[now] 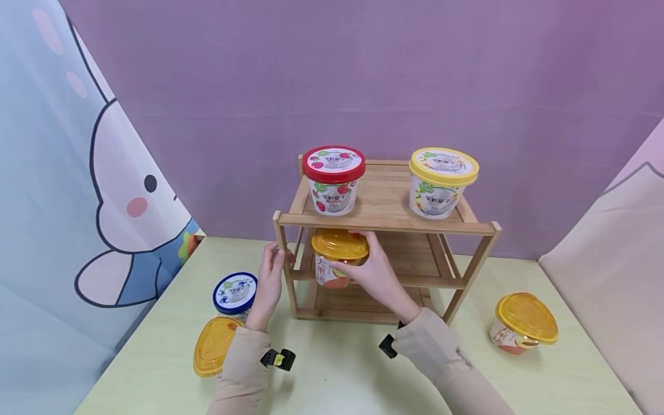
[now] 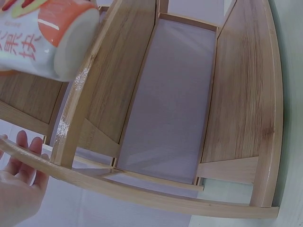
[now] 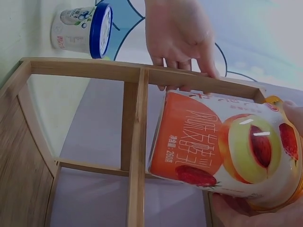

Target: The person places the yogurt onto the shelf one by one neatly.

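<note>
Your right hand (image 1: 377,271) pinches the orange-lidded cup (image 1: 325,271) at the front of the rack's (image 1: 386,196) middle tier, long axis near vertical, lid upward. Your left hand (image 1: 271,282) grips the left front post (image 1: 291,295).

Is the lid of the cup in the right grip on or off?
On: the head view shows a yellow lid capping the cup.

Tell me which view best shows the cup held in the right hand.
The right wrist view: the cup appears largest there, its fruit-printed side facing the camera. The head view shows its lid and side, smaller; the left wrist view has only its base and part of the side.
</note>
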A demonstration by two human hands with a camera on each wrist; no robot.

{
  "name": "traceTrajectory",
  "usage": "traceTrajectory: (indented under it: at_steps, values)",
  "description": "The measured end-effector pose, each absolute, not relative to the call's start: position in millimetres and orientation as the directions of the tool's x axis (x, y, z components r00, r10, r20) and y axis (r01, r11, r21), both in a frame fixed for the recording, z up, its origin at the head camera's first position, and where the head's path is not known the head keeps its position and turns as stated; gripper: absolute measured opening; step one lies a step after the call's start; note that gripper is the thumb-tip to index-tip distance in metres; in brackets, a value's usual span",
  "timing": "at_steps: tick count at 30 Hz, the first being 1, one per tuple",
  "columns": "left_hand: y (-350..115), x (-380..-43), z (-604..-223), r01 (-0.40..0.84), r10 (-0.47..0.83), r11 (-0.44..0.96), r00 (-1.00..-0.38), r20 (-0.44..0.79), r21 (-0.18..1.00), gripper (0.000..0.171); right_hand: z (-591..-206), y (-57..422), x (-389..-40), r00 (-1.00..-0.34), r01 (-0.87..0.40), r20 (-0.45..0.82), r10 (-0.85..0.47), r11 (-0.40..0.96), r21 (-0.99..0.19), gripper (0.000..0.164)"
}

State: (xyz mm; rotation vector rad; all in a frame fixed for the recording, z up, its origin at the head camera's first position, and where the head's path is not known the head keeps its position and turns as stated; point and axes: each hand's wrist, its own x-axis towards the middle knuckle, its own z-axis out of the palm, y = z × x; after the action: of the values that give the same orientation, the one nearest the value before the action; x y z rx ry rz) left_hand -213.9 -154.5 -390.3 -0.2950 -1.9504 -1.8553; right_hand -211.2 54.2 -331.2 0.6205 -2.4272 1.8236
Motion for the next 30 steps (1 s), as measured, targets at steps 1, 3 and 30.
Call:
traceTrajectory:
  at_steps: [1,3,30]
  values:
    - [-154.4,-213.9,-390.2,0.436,-0.138,0.080,-0.886,0.443,0.896,0.027,-331.3,53.2,-213.0,-0.922,-0.331,0.261,-0.288,0.228,-0.916,0.071]
    - [-154.0,-214.0,-390.0,0.436,-0.137,0.075,-0.886,0.443,0.897,0.027,-331.6,51.6,-216.9,-0.927,-0.311,0.241,-0.287,0.229,-0.922,0.075]
    - [-153.0,-211.6,-387.6,0.418,-0.122,0.084,-0.897,0.426,0.905,0.028,-329.9,47.1,-252.7,-0.917,-0.292,0.185,-0.353,0.281,-0.914,0.077]
